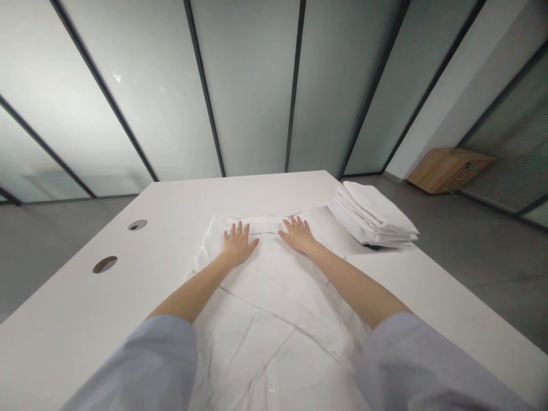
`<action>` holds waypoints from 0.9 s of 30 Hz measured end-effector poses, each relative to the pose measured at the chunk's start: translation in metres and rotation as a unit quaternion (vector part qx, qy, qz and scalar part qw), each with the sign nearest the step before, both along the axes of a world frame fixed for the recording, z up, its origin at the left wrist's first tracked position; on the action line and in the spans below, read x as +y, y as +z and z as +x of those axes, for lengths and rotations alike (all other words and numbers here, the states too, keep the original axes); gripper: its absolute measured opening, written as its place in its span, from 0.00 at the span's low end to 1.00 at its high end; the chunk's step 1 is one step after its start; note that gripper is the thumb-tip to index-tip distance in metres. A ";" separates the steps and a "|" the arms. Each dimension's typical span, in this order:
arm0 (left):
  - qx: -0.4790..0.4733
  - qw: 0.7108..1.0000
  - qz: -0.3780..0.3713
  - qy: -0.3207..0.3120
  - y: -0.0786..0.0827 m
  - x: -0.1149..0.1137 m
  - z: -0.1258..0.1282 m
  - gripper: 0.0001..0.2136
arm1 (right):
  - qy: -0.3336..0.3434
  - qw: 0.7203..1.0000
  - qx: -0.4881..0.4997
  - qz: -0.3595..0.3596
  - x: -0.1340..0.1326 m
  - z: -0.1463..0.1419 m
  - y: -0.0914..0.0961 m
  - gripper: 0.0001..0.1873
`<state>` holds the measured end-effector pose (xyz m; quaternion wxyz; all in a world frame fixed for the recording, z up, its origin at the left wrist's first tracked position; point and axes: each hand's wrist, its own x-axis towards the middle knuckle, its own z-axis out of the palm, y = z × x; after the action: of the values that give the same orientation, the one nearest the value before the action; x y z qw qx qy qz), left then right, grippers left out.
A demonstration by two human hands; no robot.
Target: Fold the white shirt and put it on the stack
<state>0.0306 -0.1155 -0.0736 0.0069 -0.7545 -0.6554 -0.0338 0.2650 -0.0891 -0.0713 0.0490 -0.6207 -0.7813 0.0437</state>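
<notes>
Left hand (237,244) and right hand (298,235) lie flat, grip released, fingers spread, on the white shirt (274,297) on the table (107,302); folded stack (370,217) sits just beside, at 2 o'clock.

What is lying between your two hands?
In the head view, the white shirt lies between the left hand and the right hand, with a thin crease across it.
</notes>
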 end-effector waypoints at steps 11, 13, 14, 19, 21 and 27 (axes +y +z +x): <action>-0.003 0.999 -0.040 0.031 -0.010 -0.010 0.003 0.38 | 0.010 0.998 -0.006 -0.062 -0.032 -0.011 -0.013 0.42; -0.003 0.999 -0.043 0.025 -0.005 0.003 0.002 0.38 | 0.008 0.998 -0.008 -0.058 -0.019 -0.013 -0.009 0.41; -0.003 0.999 -0.042 0.021 -0.003 0.011 0.001 0.38 | 0.005 0.998 -0.009 -0.056 -0.011 -0.014 -0.007 0.41; -0.004 0.999 0.037 0.006 0.008 0.033 0.007 0.32 | 0.010 0.999 -0.009 -0.044 0.017 -0.019 0.004 0.39; -0.007 0.998 0.065 -0.002 0.012 0.029 0.013 0.27 | 0.010 1.000 -0.007 -0.008 0.021 -0.021 0.008 0.38; 0.000 1.000 -0.001 0.004 0.016 -0.011 0.020 0.27 | 0.016 0.995 -0.022 0.092 0.003 -0.025 0.022 0.27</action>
<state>0.0508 -0.1262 -0.0574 0.0058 -0.7516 -0.6588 -0.0330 0.2398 -0.0861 -0.0493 0.0874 -0.6019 -0.7927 -0.0412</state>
